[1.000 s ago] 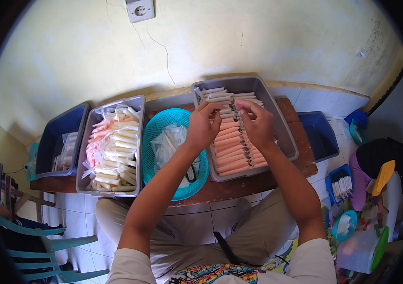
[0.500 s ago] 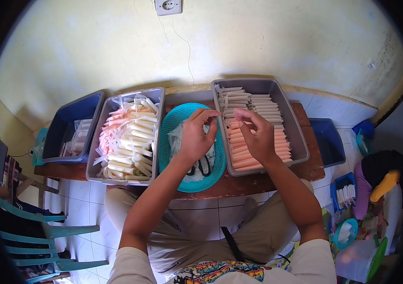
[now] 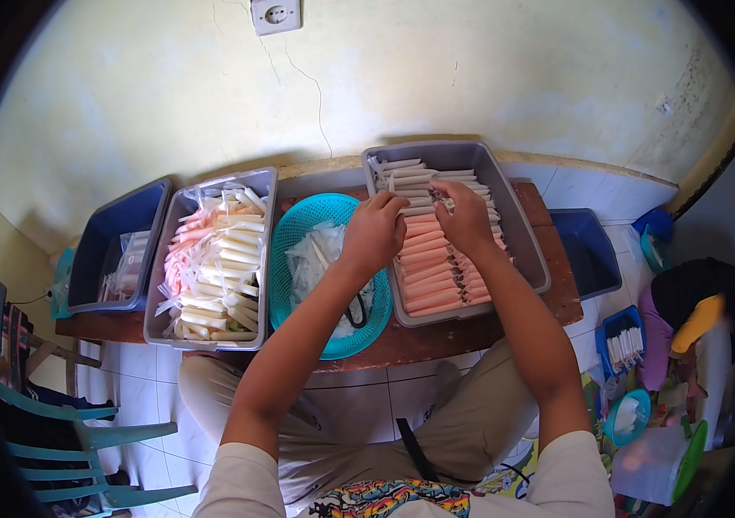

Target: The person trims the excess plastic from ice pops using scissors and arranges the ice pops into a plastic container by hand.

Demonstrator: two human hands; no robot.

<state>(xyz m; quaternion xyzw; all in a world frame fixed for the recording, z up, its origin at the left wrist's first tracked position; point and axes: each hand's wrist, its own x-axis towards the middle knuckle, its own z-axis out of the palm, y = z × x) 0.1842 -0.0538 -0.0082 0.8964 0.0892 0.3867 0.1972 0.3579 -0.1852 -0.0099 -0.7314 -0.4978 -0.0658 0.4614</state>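
My left hand (image 3: 376, 228) is over the left side of the right grey tub (image 3: 541, 274), its fingers curled together and pointing inward. Facing it, my right hand (image 3: 467, 219) hovers above the tub's middle with thumb and forefinger bent into a pinch. Whatever lies between the fingertips is too small to make out against the rows behind. In the tub, greyish-white filled plastic tubes (image 3: 403, 164) lie in rows at the back, and orange tubes (image 3: 426, 274) lie in rows at the front. A turquoise basket (image 3: 283, 321) beside my left forearm contains clear plastic and black-handled scissors (image 3: 356, 309).
Another grey tub (image 3: 267, 207) holds a loose pile of cream and pink tubes (image 3: 227, 259). Dark blue tubs (image 3: 160, 200) stand at both ends of the wooden bench (image 3: 359, 356). A green chair (image 3: 130, 434) is at left; another person (image 3: 697, 302) is at right.
Both hands have moved from above the basket and tub edge further over the right tub. The view has shifted slightly, and more of the orange rows shows.
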